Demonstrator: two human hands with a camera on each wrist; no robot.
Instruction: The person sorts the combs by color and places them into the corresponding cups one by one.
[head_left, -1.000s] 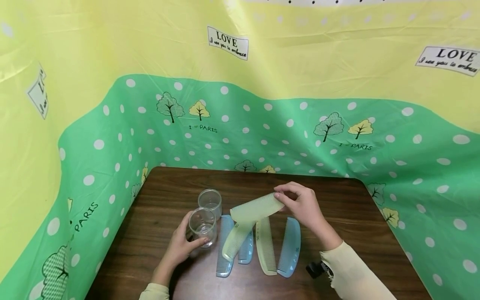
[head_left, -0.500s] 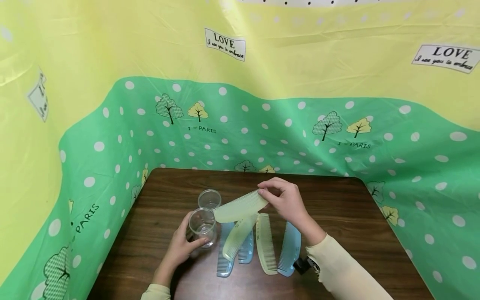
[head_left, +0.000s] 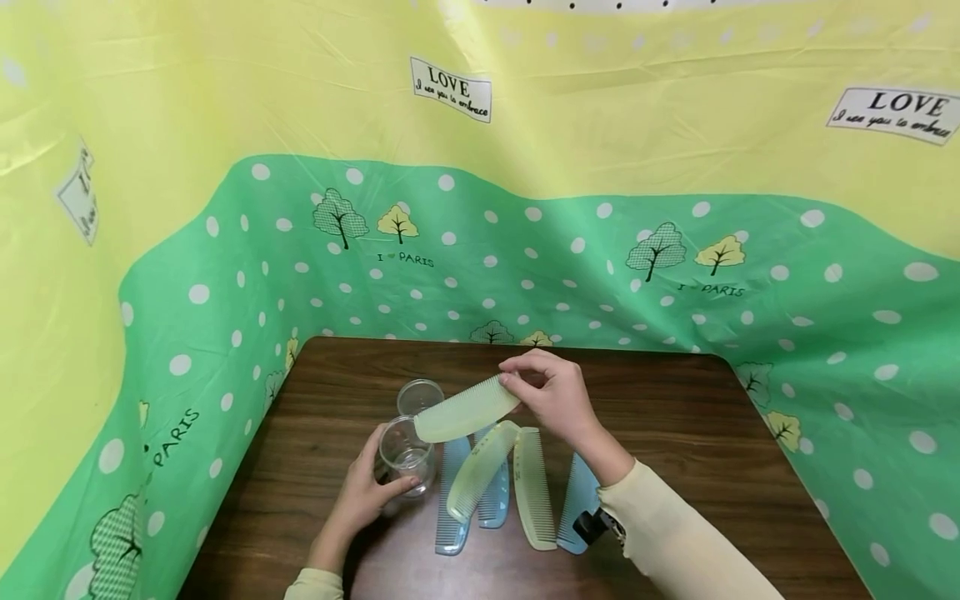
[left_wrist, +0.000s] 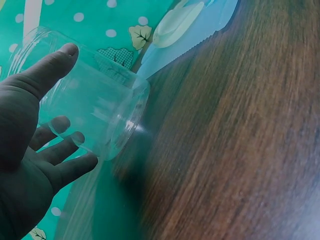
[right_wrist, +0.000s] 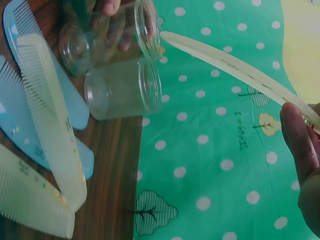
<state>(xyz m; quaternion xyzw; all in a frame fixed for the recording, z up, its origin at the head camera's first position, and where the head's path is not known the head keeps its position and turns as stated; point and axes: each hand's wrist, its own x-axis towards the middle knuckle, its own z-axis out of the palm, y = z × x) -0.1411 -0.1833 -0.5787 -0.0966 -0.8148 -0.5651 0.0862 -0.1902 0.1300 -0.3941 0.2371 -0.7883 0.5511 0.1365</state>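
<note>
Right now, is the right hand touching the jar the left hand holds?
Apart. The right wrist view shows green cloth plainly between the right hand, at one end of the pale comb, and the held jar.

Dark brown wood grain streaks the table (head_left: 675, 408). On it lie three light-blue combs (head_left: 452, 496) and two pale-yellow combs (head_left: 534, 492); above it is a raised comb (head_left: 461, 414), also pale yellow. Behind it, the cloth (head_left: 555, 242) shows green with white dots, then yellow higher up.

Combs (head_left: 535, 492) and clear jars (head_left: 408, 458) rest on a brown table (head_left: 675, 417)
</note>
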